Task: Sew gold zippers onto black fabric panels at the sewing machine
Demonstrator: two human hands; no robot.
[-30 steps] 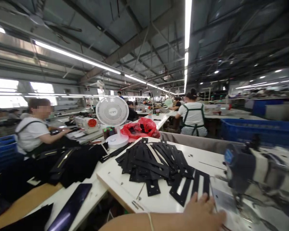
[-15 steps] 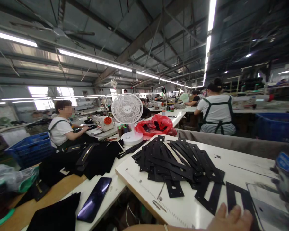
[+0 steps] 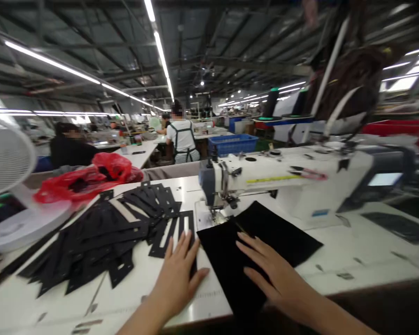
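Note:
My left hand [image 3: 180,274] lies with its fingers spread, the fingertips on a black strip with a slot [image 3: 176,228] beside the heap of similar black pieces [image 3: 101,242]. Black fabric [image 3: 261,232] is spread in front of the sewing machine [image 3: 258,174], one edge close to the needle area. On this fabric rests my right hand [image 3: 272,274], fingers apart and nothing gripped. A thin line, perhaps a zip, shows on the cloth near my right fingertips.
Red plastic bag [image 3: 115,170] and white fan [image 3: 7,163] stand at the left. Pink-handled snips [image 3: 312,173] lie on the machine. Thread cones [image 3: 270,104] rise behind it. Farther back are a blue crate [image 3: 232,144] and a person in a white shirt [image 3: 183,139].
The view has swung right, bringing the sewing machine and black fabric in. My right hand is now visible on the fabric. More of my left hand shows, near the slotted pieces.

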